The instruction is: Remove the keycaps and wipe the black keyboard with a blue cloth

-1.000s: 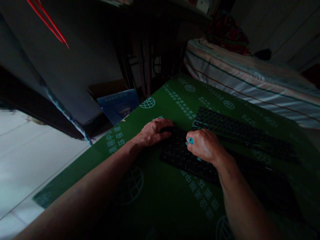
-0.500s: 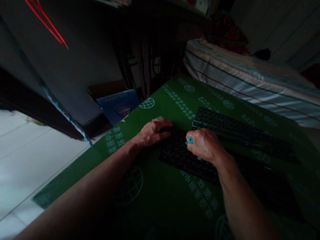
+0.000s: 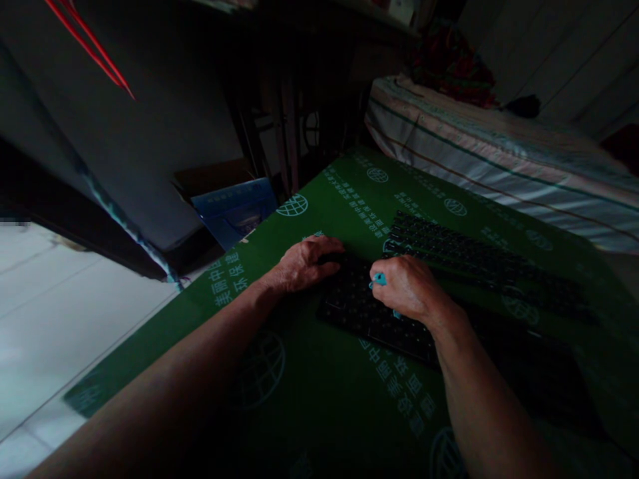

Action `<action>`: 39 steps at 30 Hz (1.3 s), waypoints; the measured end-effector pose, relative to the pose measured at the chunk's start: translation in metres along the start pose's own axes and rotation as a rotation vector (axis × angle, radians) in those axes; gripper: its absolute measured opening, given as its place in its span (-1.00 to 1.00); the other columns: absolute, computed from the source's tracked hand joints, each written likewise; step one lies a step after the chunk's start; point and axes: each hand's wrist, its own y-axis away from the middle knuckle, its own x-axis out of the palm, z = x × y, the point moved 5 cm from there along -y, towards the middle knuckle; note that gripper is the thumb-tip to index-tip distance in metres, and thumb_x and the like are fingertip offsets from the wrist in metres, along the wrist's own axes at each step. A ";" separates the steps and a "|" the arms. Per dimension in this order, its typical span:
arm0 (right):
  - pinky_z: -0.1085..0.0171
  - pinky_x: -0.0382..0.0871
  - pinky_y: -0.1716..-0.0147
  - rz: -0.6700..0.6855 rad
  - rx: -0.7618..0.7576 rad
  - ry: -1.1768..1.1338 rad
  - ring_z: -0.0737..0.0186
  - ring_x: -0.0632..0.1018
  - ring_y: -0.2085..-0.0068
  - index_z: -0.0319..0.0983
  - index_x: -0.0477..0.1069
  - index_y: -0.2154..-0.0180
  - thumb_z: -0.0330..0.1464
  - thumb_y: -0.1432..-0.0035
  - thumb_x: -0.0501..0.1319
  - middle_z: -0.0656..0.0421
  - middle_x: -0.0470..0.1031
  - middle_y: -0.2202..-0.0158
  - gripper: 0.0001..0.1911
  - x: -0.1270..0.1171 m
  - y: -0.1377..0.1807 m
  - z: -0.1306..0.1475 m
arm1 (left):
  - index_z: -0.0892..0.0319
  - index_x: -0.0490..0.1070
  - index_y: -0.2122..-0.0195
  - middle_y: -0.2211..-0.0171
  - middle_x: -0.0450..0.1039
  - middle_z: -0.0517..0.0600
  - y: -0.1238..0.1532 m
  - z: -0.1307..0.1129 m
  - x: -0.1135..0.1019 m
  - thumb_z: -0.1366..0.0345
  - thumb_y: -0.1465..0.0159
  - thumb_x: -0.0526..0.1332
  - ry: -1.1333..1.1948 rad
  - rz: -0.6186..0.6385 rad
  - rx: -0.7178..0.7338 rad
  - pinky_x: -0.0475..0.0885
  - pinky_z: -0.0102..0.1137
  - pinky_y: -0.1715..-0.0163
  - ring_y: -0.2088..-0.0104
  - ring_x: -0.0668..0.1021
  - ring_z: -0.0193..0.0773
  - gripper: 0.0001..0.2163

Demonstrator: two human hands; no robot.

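A black keyboard (image 3: 359, 313) lies on a green printed sheet (image 3: 319, 392) in dim light. My left hand (image 3: 304, 263) rests on the keyboard's far left corner, fingers curled over its edge, gripping it. My right hand (image 3: 412, 287) is closed in a fist over the keyboard's middle, holding a small teal tool (image 3: 379, 279) whose tip shows at the thumb side. A second black keyboard (image 3: 464, 256) lies just beyond, to the right.
A bed with a striped mattress (image 3: 489, 159) stands at the back right. A blue box (image 3: 234, 209) and dark furniture legs sit behind the sheet's far edge. White floor tiles (image 3: 54, 313) lie to the left. Red sticks (image 3: 90, 43) hang at the top left.
Both hands stay in place on the near keyboard. The view has only shifted very slightly.
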 end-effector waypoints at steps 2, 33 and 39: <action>0.27 0.01 0.47 -0.016 0.019 0.006 0.31 0.38 0.49 -0.20 0.50 0.45 -0.47 0.02 0.14 0.15 0.48 0.53 -0.84 0.000 -0.001 -0.003 | 0.19 0.45 0.01 -0.06 0.43 0.11 0.000 0.001 0.000 0.23 -0.22 0.16 -0.003 -0.002 0.001 0.32 -0.11 -0.13 -0.08 0.44 -0.08 -0.67; 0.35 0.17 0.46 -0.148 0.104 -0.250 0.36 0.37 0.52 -0.22 0.55 0.41 -0.40 0.01 0.18 0.23 0.42 0.58 -0.84 -0.014 0.001 -0.032 | 0.18 0.44 0.00 -0.06 0.43 0.09 0.000 0.000 -0.002 0.22 -0.23 0.15 -0.006 0.012 -0.010 0.33 -0.16 -0.13 -0.08 0.44 -0.11 -0.67; 0.34 0.16 0.46 0.022 0.014 -0.182 0.34 0.42 0.48 -0.21 0.54 0.42 -0.46 0.04 0.16 0.21 0.48 0.54 -0.82 -0.005 -0.004 -0.015 | 0.15 0.43 -0.01 -0.07 0.44 0.07 0.000 0.001 -0.001 0.21 -0.24 0.14 -0.025 0.021 -0.003 0.32 -0.16 -0.14 -0.09 0.44 -0.11 -0.66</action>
